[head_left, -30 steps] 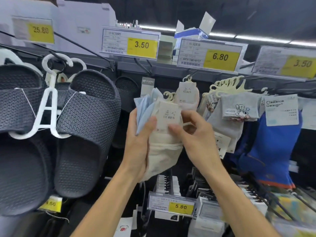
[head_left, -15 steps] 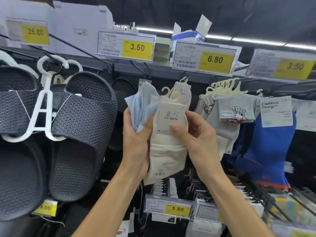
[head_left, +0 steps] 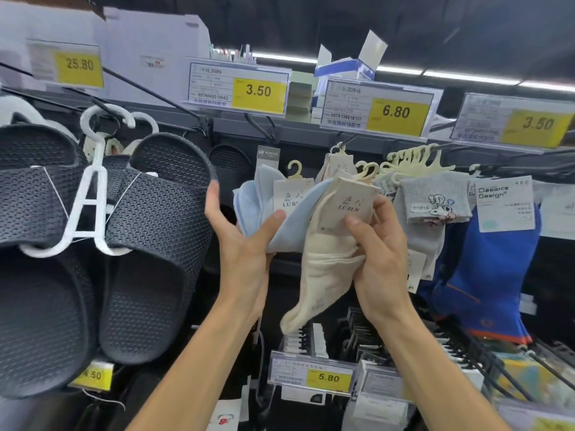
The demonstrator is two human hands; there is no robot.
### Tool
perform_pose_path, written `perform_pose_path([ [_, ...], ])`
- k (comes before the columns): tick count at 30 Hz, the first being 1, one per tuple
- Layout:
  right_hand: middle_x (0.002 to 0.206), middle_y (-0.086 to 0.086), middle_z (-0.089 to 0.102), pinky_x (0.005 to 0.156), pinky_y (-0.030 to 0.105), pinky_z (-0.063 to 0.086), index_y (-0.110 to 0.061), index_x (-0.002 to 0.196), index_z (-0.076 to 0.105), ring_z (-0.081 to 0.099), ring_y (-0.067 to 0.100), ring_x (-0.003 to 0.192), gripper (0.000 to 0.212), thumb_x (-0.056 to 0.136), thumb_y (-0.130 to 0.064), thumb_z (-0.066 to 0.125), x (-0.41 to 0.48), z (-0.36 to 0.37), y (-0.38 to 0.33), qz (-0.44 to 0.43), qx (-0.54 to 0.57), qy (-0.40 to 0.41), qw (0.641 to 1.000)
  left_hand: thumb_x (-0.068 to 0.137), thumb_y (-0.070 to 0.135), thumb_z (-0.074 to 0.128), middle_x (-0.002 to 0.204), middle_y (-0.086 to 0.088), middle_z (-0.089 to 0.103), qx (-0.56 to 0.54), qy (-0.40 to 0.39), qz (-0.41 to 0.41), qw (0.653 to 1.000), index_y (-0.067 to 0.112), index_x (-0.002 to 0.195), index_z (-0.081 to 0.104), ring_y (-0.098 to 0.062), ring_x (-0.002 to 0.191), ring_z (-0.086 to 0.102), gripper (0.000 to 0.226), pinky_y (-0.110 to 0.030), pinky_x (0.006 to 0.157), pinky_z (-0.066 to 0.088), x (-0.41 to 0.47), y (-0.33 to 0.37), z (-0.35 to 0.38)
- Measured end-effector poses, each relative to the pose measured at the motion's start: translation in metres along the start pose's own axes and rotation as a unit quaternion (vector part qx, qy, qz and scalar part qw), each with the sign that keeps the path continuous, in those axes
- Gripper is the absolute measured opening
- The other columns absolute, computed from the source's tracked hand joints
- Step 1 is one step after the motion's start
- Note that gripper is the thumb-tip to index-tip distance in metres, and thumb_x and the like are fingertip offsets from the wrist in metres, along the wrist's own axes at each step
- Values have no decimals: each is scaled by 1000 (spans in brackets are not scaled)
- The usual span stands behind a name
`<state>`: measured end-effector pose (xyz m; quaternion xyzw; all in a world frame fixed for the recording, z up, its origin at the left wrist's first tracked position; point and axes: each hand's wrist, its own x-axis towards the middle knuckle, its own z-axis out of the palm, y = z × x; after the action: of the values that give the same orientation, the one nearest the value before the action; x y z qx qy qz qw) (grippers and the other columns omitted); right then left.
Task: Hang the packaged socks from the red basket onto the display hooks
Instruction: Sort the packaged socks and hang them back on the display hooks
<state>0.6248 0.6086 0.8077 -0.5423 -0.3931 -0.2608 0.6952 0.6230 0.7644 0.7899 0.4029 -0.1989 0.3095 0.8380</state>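
My left hand (head_left: 245, 250) holds a bunch of light blue packaged socks (head_left: 253, 202) with a cream card label and small hook, thumb pressed on their front. My right hand (head_left: 378, 244) grips a cream pair of socks (head_left: 323, 275) by its LUREN card label (head_left: 351, 200), tilted to the right and pulled apart from the blue bunch. Just behind, a display hook (head_left: 342, 144) under the 6.80 price tag (head_left: 378, 108) carries one hung cream pair (head_left: 334, 163). The red basket is out of view.
Dark slippers (head_left: 155, 244) on a white hanger (head_left: 93, 194) hang close on the left. Grey socks (head_left: 435, 200) and blue socks (head_left: 491, 275) hang at the right. Price tags 3.50 (head_left: 238, 88) and 5.80 (head_left: 312, 373) jut out above and below my hands.
My right hand has drawn the cream pair off the bunch, rightward and tilted. The blue socks remain in my left hand, whose fingers have spread.
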Motion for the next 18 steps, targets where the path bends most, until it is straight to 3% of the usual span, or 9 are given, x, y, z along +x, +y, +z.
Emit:
perform_pose_path([
  [1, 100, -8, 71, 79, 23, 53, -39, 99, 65, 65, 9, 93, 20, 86, -25, 62, 1, 0, -1, -7, 4, 2, 1000, 68, 31, 84, 154, 0, 44, 48, -20, 21, 998, 51, 140, 37, -27, 136, 51, 89, -53, 106, 47, 1, 1, -1],
  [3, 98, -9, 70, 78, 21, 52, -39, 99, 66, 65, 7, 91, 21, 86, -24, 62, 5, -2, -4, -22, 7, 4, 1000, 69, 35, 81, 145, -2, 53, 113, -69, 25, 991, 40, 129, 53, -31, 135, 50, 66, -59, 108, 43, 3, 5, 0],
  [5, 99, -11, 69, 79, 20, 52, -40, 100, 65, 64, 7, 92, 22, 87, -23, 61, 7, -5, -7, -40, -2, -8, 999, 69, 30, 81, 136, -6, 59, 124, -105, -29, 986, 34, 124, 59, -30, 126, 58, 60, -42, 89, 56, 7, 6, -1],
  [7, 100, -11, 67, 80, 21, 51, -41, 101, 64, 62, 8, 93, 22, 88, -23, 60, 9, -8, -11, -52, -20, -26, 998, 71, 22, 82, 133, -10, 63, 85, -141, -108, 980, 24, 131, 57, -23, 113, 67, 65, -26, 73, 58, 9, 8, -3],
  [9, 102, -10, 67, 80, 21, 51, -39, 104, 64, 61, 8, 94, 22, 89, -23, 59, 10, -11, -12, -53, -31, -36, 997, 81, 23, 77, 130, -11, 68, 37, -192, -182, 964, 16, 137, 56, -18, 104, 71, 60, -23, 72, 59, 9, 8, -4],
  [11, 104, -10, 69, 79, 20, 52, -36, 108, 64, 64, 8, 96, 22, 91, -24, 59, 10, -12, -10, -42, -29, -21, 998, 88, 21, 69, 125, -8, 71, 30, -215, -200, 955, 15, 132, 62, -16, 102, 72, 46, -23, 72, 60, 8, 7, -4],
  [15, 110, -8, 71, 83, 24, 52, -26, 119, 60, 67, 9, 103, 26, 94, -22, 56, 16, -11, 0, -10, -68, 68, 995, 84, 25, 71, 117, -5, 75, 91, -117, -105, 983, 16, 120, 70, -21, 107, 72, 37, -26, 77, 60, 10, 10, -3],
  [18, 102, -16, 70, 84, 24, 50, -29, 114, 60, 65, 5, 99, 23, 96, -17, 53, 26, -10, 7, -7, -119, 103, 987, 89, 19, 72, 130, -8, 67, 145, -41, -21, 988, 16, 129, 63, -21, 116, 67, 41, -34, 92, 57, 17, 16, -5],
])
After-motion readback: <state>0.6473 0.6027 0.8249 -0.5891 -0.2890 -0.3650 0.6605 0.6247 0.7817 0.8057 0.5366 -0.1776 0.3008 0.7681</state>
